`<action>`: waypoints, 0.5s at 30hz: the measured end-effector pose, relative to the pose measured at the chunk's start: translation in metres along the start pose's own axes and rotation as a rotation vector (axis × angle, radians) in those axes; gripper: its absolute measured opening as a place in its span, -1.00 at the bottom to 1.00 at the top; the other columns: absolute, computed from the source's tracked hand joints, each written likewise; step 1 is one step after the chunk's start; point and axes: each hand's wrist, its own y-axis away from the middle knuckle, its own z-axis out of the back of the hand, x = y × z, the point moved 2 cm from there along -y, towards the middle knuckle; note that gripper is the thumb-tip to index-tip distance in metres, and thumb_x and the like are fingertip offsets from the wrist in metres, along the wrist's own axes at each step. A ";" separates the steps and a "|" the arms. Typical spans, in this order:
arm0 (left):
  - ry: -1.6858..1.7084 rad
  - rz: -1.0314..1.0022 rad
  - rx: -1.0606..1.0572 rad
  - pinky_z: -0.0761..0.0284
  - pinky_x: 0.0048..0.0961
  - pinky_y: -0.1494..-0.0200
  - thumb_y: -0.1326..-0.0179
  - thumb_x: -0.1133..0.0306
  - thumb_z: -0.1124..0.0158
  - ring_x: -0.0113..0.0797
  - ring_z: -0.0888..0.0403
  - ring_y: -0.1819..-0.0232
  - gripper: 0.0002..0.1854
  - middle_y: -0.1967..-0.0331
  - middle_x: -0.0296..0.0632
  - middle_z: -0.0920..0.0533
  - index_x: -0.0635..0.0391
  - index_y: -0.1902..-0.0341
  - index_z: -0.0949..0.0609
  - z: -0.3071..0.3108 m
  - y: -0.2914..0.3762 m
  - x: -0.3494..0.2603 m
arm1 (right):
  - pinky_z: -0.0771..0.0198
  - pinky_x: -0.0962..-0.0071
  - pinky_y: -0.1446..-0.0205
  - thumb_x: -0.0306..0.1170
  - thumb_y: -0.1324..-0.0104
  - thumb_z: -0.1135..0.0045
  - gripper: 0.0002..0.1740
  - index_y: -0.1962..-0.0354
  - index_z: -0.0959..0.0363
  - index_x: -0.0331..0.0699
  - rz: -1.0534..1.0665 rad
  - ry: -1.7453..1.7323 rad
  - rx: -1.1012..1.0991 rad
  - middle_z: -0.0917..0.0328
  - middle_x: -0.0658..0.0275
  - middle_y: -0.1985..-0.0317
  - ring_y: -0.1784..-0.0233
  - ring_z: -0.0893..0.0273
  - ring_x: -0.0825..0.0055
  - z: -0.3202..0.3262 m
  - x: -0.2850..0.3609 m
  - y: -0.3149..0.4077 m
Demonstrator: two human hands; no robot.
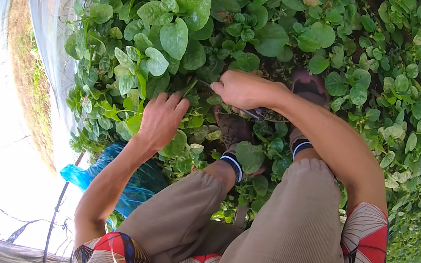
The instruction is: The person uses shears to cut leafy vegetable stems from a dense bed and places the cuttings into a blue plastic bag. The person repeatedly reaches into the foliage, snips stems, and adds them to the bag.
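Observation:
My left hand [163, 119] reaches into broad-leaved green plants [174, 37] that look like Malabar spinach. Its fingers are close together at a thin green stem [190, 87], the thumb being hidden underneath. To the right of it, my right hand [248, 92] is closed around a small cutting tool, probably a knife, whose dark handle [256, 114] shows below the palm. The tool's narrow metal tip [204, 83] points left, close to that stem. Leaves and fingers cover much of the tool.
A blue plastic bag [138, 188] lies on the left, partly behind my left forearm and leg. Clear plastic sheeting [48, 0] borders the bed on the left. My feet [236, 129] stand among the plants, and dense foliage [397, 163] spreads to the right.

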 end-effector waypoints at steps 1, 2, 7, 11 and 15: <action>0.035 -0.026 -0.004 -0.54 -0.17 0.19 0.00 0.52 -0.22 -0.06 -0.56 0.17 -0.68 0.10 -0.10 -0.59 0.10 0.10 -0.50 0.002 0.004 -0.004 | -0.51 0.08 0.15 -0.12 -0.56 0.28 -0.33 0.45 -0.49 -0.59 -0.003 -0.022 0.017 -0.60 -0.03 0.55 0.43 -0.63 0.08 0.001 -0.003 0.008; 0.069 -0.052 -0.005 -0.53 -0.17 0.18 -0.01 0.51 -0.22 -0.06 -0.55 0.17 -0.67 0.10 -0.11 -0.59 0.10 0.09 -0.51 0.005 0.011 -0.010 | -0.52 0.11 0.20 -0.13 -0.56 0.28 -0.33 0.47 -0.48 -0.59 -0.008 -0.049 0.037 -0.59 -0.01 0.57 0.47 -0.62 0.11 0.001 -0.006 0.016; 0.202 -0.017 0.068 -0.52 -0.17 0.18 0.11 0.56 -0.28 -0.07 -0.54 0.16 -0.45 0.05 -0.10 -0.60 0.12 -0.09 -0.50 0.008 0.019 -0.030 | -0.51 0.10 0.16 -0.18 -0.54 0.29 -0.37 0.38 -0.55 -0.61 -0.031 -0.085 0.096 -0.64 -0.08 0.46 0.41 -0.64 0.08 0.003 0.004 0.021; 0.275 0.374 0.350 -0.57 -0.04 0.09 0.14 0.51 -0.39 0.19 -0.62 0.08 -0.09 0.07 0.14 -0.64 0.19 -0.40 -0.26 -0.004 0.005 -0.009 | -0.46 0.04 0.10 -0.22 -0.50 0.27 -0.45 0.25 -0.57 -0.56 0.045 0.071 0.130 -0.65 -0.16 0.31 0.27 -0.62 -0.06 0.002 0.019 0.006; 0.200 0.430 0.369 -0.59 0.00 0.15 0.07 0.43 -0.41 0.20 -0.66 0.21 -0.23 0.27 0.13 -0.68 0.19 -0.28 -0.31 -0.010 -0.003 0.019 | -0.50 0.13 0.22 -0.14 -0.54 0.30 -0.37 0.37 -0.51 -0.58 0.042 0.088 0.124 -0.61 -0.07 0.44 0.41 -0.61 0.08 -0.001 0.019 -0.004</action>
